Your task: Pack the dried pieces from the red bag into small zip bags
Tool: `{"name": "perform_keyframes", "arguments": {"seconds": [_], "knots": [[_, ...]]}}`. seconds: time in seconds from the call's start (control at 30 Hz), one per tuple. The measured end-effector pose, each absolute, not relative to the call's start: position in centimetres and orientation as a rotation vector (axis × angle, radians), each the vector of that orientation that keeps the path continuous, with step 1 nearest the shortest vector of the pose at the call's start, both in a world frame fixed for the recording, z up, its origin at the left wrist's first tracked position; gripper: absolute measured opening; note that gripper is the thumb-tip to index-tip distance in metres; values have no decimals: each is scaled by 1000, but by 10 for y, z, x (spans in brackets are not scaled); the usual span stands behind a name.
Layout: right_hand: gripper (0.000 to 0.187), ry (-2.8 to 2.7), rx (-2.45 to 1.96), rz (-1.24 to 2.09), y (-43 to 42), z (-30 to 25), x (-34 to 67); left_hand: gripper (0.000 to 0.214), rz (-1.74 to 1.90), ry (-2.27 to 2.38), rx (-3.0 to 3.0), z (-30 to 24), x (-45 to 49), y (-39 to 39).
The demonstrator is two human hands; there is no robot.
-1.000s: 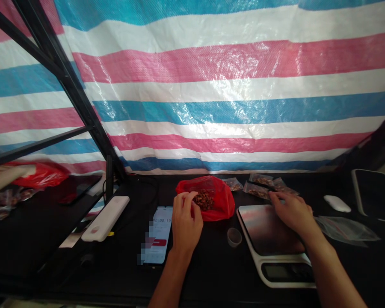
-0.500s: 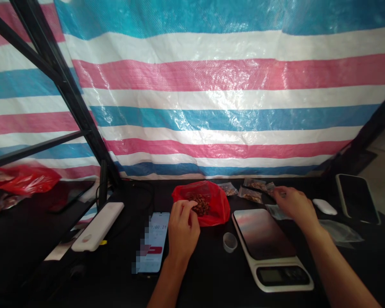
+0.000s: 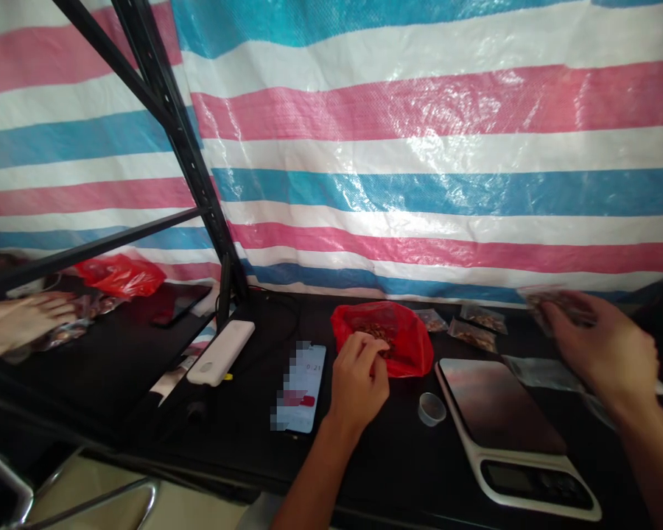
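Observation:
My left hand is at the near left edge of a red plastic bag, its fingers curled over the rim. Whether anything is pinched in them is hidden. Small brown pieces, like nuts or beans, lie inside the open bag. My right hand is raised at the right and grips a small clear packet of similar brown pieces, smeared by motion. Below it lies a flat clear bag. Two more filled packets, one nearer and one farther, lie right of the red bag.
A digital scale and a small clear cup stand near me. A phone and a white power bank lie left. Beyond a black metal post, another person's hand touches packets. A striped sheet hangs behind.
My right hand has lifted a filled packet off the table, up and to the right. My left hand stays at the red bag. The view has turned left, showing another person's hand.

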State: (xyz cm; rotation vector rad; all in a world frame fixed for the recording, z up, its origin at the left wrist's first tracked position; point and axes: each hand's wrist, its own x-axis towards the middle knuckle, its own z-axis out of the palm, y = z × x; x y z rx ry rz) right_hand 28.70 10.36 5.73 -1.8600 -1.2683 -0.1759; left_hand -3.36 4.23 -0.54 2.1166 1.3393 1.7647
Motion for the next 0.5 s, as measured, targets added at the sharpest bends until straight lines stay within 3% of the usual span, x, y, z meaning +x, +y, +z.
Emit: {"name": "perform_keyframes", "arguments": {"seconds": [0.13, 0.2, 0.33, 0.5], "knots": [[35, -1632, -1167, -140, 52, 54, 197, 18, 1650, 1114, 1695, 0, -27, 39], [31, -1867, -996, -167, 36, 45, 163, 28, 1570, 993, 1459, 3, -25, 38], [42, -1983, -937, -191, 22, 28, 137, 48, 1376, 812, 1265, 6, -29, 37], [49, -1985, -978, -206, 20, 22, 131, 51, 1271, 777, 1227, 6, -40, 37]]}}
